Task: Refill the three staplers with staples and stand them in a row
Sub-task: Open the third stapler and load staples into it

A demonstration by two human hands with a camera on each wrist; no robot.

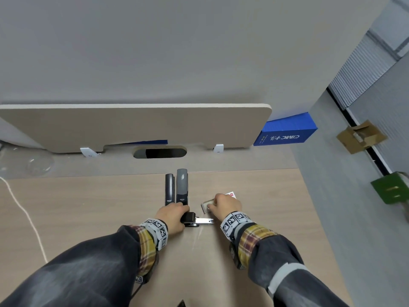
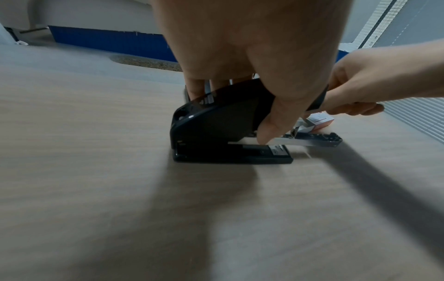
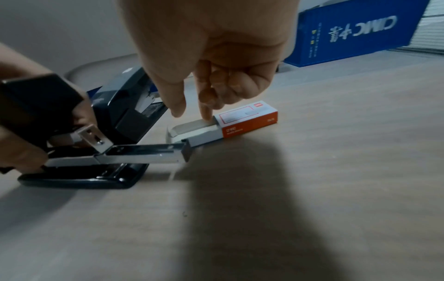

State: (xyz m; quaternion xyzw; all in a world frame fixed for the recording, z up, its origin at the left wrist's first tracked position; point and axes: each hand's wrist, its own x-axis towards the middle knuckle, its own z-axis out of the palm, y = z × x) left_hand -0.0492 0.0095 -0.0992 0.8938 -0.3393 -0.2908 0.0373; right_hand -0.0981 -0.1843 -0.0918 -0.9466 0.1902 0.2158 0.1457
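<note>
Head view, left hand (image 1: 172,216) gripping open stapler (image 1: 192,219), right hand (image 1: 225,206) fingertips in staple box (image 1: 207,206), desk (image 1: 88,207) right edge near.

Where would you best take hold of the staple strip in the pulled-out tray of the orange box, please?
Pinch the strip's long sides from above: the staple box lies flat, its tray open upward. The right hand hangs there, forefinger in the tray, while the left hand steadies the open stapler.
</note>
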